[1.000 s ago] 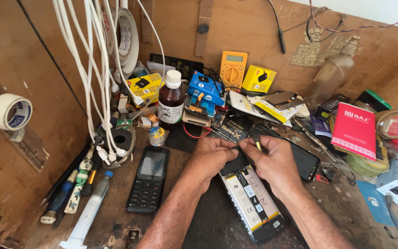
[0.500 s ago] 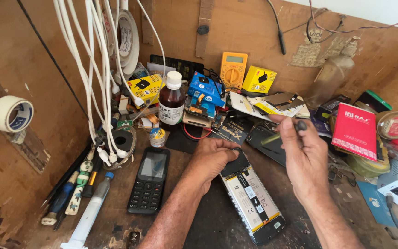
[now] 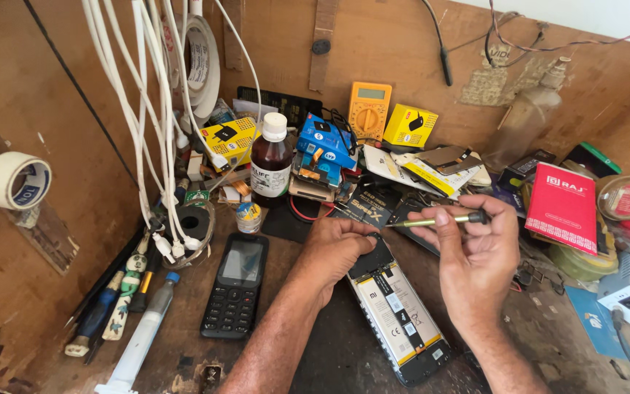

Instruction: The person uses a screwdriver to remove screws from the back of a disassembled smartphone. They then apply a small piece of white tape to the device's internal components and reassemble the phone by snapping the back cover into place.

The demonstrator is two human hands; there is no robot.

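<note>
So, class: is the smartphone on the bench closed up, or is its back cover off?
Off: the smartphone lies face down, battery and internal parts exposed.

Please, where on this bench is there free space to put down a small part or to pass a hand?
One bare patch lies between the keypad phone and the opened phone, partly crossed by the left hand's forearm. Another lies right of the right hand, before the blue card. The back, around the brown bottle and yellow meter, is crowded.
</note>
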